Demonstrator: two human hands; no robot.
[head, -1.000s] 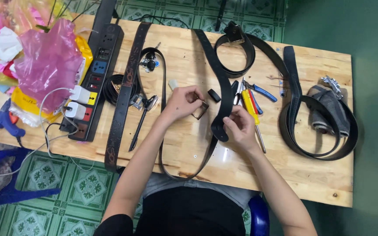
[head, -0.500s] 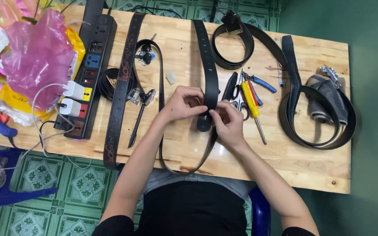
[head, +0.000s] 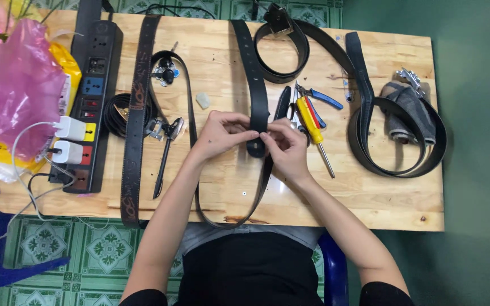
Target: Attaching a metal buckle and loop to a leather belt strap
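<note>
**One head camera, looking straight down**

The single view hangs above the wooden table (head: pixel 370 198), facing down, fairly near. The person's lap sits at the near edge, tiled floor (head: pixel 58 249) shows left, green wall far and right.

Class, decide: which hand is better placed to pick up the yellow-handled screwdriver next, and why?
Probably the right hand: the yellow-handled screwdriver lies just beside it, while the left hand sits across the black belt both hands pinch.

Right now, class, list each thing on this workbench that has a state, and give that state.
Left hand: pinching the black belt.
Right hand: pinching it too.
Black belt: laid straight, end folded.
Power strip: two chargers plugged in.
Buckled belt: looped.
Screwdriver: lying flat.
</note>
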